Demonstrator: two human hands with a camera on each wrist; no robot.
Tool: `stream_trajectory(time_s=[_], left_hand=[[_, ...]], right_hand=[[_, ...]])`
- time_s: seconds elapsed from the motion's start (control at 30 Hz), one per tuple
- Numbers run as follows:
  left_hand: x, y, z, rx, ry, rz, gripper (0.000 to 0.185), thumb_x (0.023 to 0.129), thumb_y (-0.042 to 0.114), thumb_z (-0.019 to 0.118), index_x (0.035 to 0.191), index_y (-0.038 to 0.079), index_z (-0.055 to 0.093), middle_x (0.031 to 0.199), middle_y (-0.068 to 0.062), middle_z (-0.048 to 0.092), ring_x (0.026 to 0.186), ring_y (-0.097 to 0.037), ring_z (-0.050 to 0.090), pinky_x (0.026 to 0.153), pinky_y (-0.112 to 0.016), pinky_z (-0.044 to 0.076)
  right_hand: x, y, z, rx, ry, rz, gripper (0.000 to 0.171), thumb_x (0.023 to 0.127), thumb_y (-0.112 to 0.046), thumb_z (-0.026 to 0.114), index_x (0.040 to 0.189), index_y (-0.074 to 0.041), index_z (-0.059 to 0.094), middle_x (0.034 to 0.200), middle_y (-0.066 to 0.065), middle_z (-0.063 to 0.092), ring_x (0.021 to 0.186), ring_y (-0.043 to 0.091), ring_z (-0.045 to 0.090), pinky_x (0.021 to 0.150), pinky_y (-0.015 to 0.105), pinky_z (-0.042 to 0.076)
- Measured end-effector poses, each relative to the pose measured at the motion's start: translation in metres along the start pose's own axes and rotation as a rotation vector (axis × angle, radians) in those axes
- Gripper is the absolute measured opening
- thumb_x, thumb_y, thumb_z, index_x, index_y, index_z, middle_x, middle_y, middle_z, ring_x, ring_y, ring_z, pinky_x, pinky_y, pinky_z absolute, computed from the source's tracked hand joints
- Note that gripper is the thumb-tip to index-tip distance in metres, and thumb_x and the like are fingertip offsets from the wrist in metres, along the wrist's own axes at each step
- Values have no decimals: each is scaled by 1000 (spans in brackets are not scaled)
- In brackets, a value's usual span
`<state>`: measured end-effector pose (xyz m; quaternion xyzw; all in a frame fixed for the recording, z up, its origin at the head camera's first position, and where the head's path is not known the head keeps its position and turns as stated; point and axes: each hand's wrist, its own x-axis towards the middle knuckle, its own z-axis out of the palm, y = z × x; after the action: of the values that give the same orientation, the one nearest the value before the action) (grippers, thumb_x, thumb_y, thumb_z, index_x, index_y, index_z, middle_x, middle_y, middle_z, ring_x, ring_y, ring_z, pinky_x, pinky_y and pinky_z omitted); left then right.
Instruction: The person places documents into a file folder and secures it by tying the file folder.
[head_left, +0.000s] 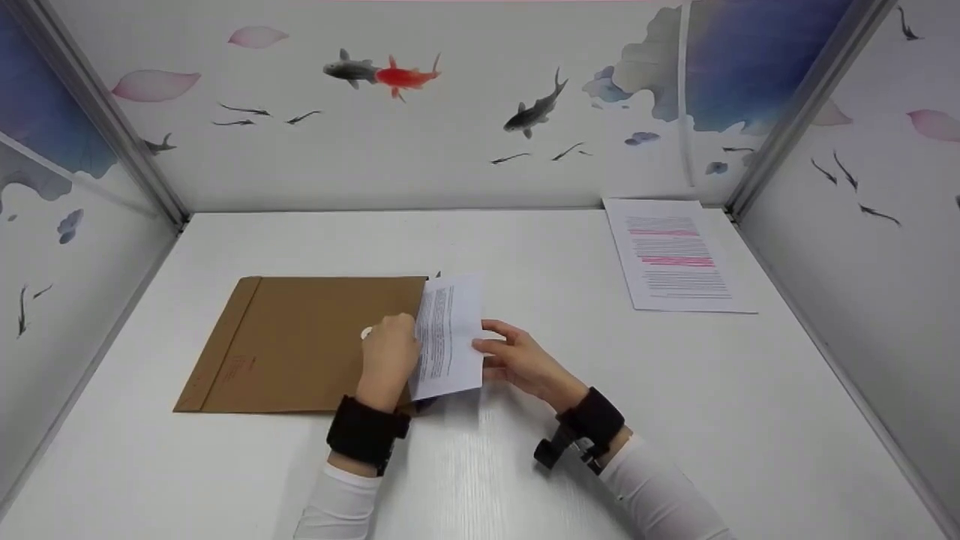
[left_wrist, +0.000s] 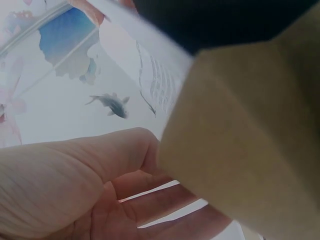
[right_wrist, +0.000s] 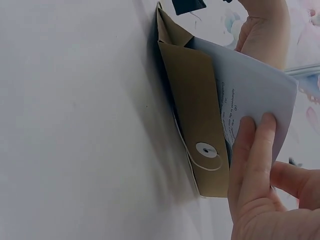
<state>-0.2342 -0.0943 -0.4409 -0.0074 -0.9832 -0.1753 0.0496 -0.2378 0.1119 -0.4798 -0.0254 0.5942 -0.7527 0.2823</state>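
Hands (head_left: 390, 360) (head_left: 525, 364) hold printed paper (head_left: 448, 334) (text illegible) at envelope (head_left: 300, 345).

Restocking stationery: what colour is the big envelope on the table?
Kraft brown envelope, plain, with a white string-tie button; the head view shows it best.

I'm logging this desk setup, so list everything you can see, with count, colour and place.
envelope: one, brown, flat on the table left of centre, flap end toward the hands, string-and-button closure.
sheet: one, white with printed text, partly inside the envelope's open end.
printed page: one, white with pink highlighted lines, far right of the table.
table: one, white.
walls: three, white with painted fish and petals, around the table.
left hand: on the envelope's open end, holding its flap.
right hand: fingers holding the sheet.
wrist bands: two, black.
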Motion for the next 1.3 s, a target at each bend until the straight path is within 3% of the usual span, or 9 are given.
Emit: stream_trajectory(time_s=[0.4, 0.63, 1.3], left_hand=[[-1, 1, 0, -6, -4, -9, 8, 89, 0, 67, 91, -5, 74, 91, -21, 78, 78, -37, 75, 71, -49, 55], [-3, 1, -1, 26, 46, 40, 13, 90, -3, 64, 80, -4, 72, 81, -20, 76, 72, -35, 74, 65, -46, 55], [-2, 2, -3, -5, -16, -5, 8, 90, -1, 67, 93, -5, 73, 92, -23, 77, 81, -39, 75, 67, -50, 60]], right_hand=[[8, 0, 19, -10, 28, -11, 48, 104, -8, 56, 150, -4, 43, 121, 7, 70, 94, 15, 73, 80, 28, 62], [13, 1, 25, -57, 33, -26, 48, 104, -8, 56, 149, -2, 42, 107, -1, 72, 86, 10, 72, 74, 24, 60], [30, 11, 37, -152, 85, -36, 43, 100, 0, 56, 141, 4, 44, 87, -4, 71, 74, 7, 69, 66, 20, 58]])
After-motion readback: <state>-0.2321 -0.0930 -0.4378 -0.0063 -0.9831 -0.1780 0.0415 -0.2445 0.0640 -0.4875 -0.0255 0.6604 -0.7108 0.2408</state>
